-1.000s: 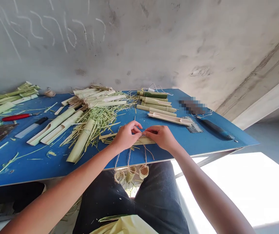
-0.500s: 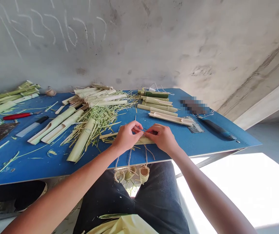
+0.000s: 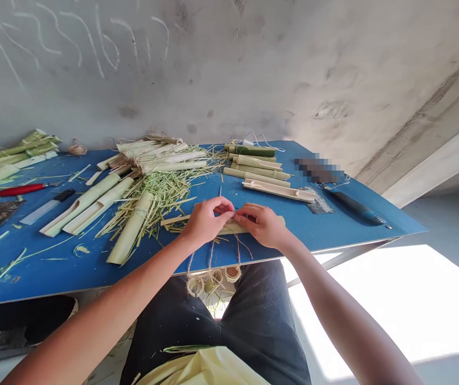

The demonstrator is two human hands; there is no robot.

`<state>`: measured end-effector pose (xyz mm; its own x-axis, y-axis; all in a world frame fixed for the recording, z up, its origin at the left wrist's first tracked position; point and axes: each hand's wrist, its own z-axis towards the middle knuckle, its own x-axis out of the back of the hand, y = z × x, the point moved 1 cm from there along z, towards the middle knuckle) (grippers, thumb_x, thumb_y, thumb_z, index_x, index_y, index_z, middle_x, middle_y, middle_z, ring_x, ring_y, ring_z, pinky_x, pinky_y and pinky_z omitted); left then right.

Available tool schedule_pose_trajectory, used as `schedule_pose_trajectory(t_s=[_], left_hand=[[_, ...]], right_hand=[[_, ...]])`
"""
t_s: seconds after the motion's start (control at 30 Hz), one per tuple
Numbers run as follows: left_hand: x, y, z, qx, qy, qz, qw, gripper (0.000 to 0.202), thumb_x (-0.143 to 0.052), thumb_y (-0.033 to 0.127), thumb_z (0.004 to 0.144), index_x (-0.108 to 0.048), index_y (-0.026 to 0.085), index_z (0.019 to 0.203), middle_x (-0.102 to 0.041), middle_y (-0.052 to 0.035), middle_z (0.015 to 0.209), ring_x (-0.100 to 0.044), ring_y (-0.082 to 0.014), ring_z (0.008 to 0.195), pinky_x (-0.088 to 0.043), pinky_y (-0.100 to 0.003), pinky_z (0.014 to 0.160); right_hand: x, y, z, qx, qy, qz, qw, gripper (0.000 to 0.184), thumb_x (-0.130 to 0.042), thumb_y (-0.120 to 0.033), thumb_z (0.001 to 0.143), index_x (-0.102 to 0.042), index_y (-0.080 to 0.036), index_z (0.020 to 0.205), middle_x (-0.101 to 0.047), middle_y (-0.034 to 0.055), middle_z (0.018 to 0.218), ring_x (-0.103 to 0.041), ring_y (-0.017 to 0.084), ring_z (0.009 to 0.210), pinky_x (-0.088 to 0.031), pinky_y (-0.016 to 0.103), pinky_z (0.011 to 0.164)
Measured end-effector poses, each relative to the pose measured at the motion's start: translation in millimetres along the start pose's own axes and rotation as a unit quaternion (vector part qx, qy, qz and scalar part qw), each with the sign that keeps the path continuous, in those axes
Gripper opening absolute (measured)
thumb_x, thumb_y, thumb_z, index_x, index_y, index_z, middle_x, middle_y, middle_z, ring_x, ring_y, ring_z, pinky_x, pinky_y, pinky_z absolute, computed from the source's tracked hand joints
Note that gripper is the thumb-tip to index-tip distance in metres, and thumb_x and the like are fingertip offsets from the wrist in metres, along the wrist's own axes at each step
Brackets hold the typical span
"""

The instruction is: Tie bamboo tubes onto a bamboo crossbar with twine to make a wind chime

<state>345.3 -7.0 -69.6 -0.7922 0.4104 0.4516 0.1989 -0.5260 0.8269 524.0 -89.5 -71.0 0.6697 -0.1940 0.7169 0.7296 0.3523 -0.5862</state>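
Item one: a bamboo bar point(image 3: 231, 230), pale, near the front edge of the blue tabletop point(image 3: 325, 235), mostly covered by both hands; I take it as the landmark.
Item two: the left hand point(image 3: 207, 220), over the bar's left part, thumb and forefinger pressed together.
Item three: the right hand point(image 3: 264, 224), over its right part, thumb and forefinger likewise closed. Between them they pinch what I judge to be a thin strand point(image 3: 235, 212) (too small on my feed to name properly).
Item four: three cords point(image 3: 238, 250) falling on the bar's near side, with bamboo cups point(image 3: 214, 281) hanging below.
Changed within the last half second: the rightmost cup rides higher and shows less wall, while its two neighbours barely shift; the bar's right end now peeks past the right hand. I read this as a tug on that cord or a slight turn of the bar, so the fastening seems unfinished.
Beyond the bar, left: a heap of shavings point(image 3: 165, 187) and a bamboo tube point(image 3: 131, 230); farther left, a red-handled tool point(image 3: 23, 190).
Beyond it, right: a row of bamboo lengths point(image 3: 259, 174), then a dark-handled tool point(image 3: 355, 207), one end pixelated.
Writing: chalk strokes point(image 3: 90, 41) on the wall point(image 3: 233, 80) behind the bar, illegible to me; I find no readable brand or label.
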Motion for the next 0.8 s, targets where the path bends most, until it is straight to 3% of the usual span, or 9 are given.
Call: schedule_pose_trajectory(t_s=[0.27, 0.43, 0.8], left_hand=[[1.0, 4, -7, -0.039, 0.005, 0.046, 0.998, 0.012, -0.067, 0.013, 0.084, -0.076, 0.021, 0.087, -0.08, -0.0026, 0.092, -0.072, -0.0166, 0.077, -0.057, -0.024, 0.067], [2.4, 10, -11, -0.038, 0.002, 0.054, 0.998, 0.014, -0.066, 0.027, 0.092, -0.078, 0.021, 0.09, -0.081, -0.0033, 0.086, -0.074, -0.0172, 0.073, -0.057, -0.023, 0.06], [-0.2, 1, -9, -0.086, 0.007, 0.15, 0.985, 0.012, -0.064, 0.02, 0.098, -0.076, 0.022, 0.095, -0.082, -0.0042, 0.096, -0.076, -0.021, 0.086, -0.058, -0.03, 0.08]], right_hand=[[1, 3, 1, -0.001, -0.015, 0.015, 1.0, 0.026, -0.051, -0.034, 0.107, -0.071, -0.02, 0.096, -0.072, 0.0054, 0.094, -0.065, 0.018, 0.084, -0.046, 0.028, 0.075], [0, 3, 0, -0.013, -0.006, 0.007, 1.0, 0.024, -0.053, -0.031, 0.106, -0.071, -0.02, 0.096, -0.073, 0.0065, 0.095, -0.065, 0.019, 0.084, -0.046, 0.029, 0.075], [5, 3, 1, -0.001, -0.033, 0.018, 0.999, 0.028, -0.05, -0.034, 0.106, -0.071, -0.02, 0.094, -0.072, 0.0057, 0.094, -0.063, 0.017, 0.082, -0.046, 0.028, 0.075]])
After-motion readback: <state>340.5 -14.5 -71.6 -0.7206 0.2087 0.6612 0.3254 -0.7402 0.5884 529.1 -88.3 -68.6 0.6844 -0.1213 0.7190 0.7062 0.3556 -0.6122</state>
